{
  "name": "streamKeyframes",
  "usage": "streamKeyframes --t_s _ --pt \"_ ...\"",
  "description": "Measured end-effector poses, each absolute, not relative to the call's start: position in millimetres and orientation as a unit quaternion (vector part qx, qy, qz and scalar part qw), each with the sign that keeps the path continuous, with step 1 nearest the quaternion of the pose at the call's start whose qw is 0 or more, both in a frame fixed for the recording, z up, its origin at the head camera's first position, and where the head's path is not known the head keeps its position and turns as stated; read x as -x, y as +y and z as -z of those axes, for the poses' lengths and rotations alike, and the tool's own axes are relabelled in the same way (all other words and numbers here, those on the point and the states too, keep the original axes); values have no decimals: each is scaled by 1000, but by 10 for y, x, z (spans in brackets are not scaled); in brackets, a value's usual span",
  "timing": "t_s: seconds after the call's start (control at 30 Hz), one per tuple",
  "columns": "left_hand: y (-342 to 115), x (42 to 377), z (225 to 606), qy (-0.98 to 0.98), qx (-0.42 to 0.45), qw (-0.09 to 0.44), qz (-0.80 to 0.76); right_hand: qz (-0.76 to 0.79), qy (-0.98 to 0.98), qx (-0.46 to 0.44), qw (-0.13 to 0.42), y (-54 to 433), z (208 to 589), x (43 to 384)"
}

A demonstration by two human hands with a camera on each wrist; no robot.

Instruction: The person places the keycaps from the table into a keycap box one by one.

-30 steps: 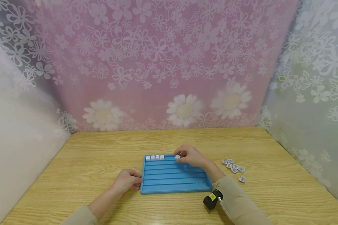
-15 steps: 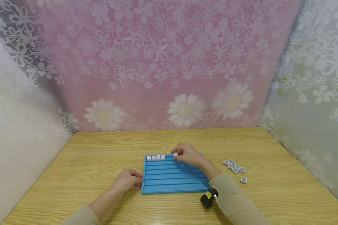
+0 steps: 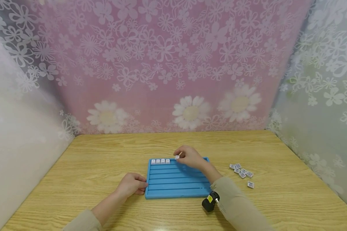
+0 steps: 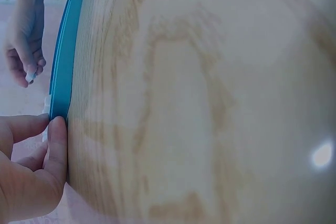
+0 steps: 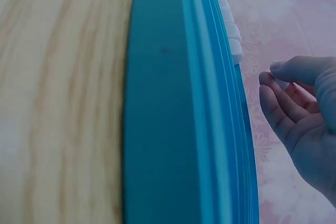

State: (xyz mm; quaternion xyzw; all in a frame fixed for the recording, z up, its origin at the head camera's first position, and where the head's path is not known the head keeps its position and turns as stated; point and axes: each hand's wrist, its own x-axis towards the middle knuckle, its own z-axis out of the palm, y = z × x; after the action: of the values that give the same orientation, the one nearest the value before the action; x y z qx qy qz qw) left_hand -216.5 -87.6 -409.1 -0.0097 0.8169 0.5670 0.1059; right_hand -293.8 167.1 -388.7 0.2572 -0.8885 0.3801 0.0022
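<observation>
A blue ridged tray (image 3: 179, 181) lies on the table, with several white tiles (image 3: 160, 161) in a row at the left of its top channel. My left hand (image 3: 132, 184) pinches the tray's left edge between thumb and fingers; the left wrist view shows the fingertips (image 4: 58, 127) at the tray's corner. Over the tray's far edge, right of the row, my right hand (image 3: 190, 157) pinches one white tile (image 3: 177, 157) between thumb and fingers. That tile is mostly covered by the fingers in the right wrist view, where the hand (image 5: 304, 108) appears above the tray.
Several loose printed tiles (image 3: 242, 171) lie in a cluster on the wooden table (image 3: 104, 150), right of the tray. A single tile (image 3: 250, 184) sits nearer the front. A black wrist camera (image 3: 209, 202) hangs under the right forearm near the tray's front right corner.
My right hand has moved left and slightly away from me, carrying the tile toward the row. The left hand stays at the tray's left edge.
</observation>
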Motion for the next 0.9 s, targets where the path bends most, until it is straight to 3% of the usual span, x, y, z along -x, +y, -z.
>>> streamKeyframes --t_s 0.9 --pt "-871 2164 4084 818 10 106 -565 -378 -899 -221 2 1572 3958 2994"
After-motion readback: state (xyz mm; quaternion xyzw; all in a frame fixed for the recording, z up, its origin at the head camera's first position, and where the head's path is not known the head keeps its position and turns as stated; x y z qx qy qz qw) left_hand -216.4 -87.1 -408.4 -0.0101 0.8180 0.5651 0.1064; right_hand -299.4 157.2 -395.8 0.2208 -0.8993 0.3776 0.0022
